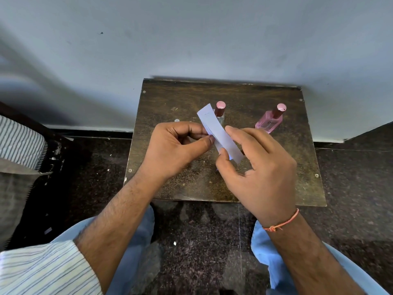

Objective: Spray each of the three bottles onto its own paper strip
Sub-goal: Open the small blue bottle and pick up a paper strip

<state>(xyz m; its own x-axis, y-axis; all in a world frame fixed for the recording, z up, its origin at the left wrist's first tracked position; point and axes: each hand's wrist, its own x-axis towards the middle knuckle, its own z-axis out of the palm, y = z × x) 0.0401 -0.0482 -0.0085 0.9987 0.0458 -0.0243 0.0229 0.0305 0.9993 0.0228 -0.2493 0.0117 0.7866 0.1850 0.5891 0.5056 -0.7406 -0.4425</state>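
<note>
White paper strips (217, 129) are stacked together and held above the small wooden table (276, 167). My left hand (178, 147) pinches their middle edge between thumb and curled fingers. My right hand (259, 167) pinches the strips' lower end with thumb and forefinger. A clear bottle with a pink cap (220, 109) stands behind the strips, partly hidden by them. A pink bottle with a pink cap (271, 121) stands to the right. A small silver cap-like top (177, 120) shows just behind my left hand; the rest of it is hidden.
The table stands against a pale wall (191, 39), on a dark speckled floor (202, 241). A striped cloth (19, 141) lies on a seat at the left. My knees in blue trousers (261, 241) are below the table's front edge.
</note>
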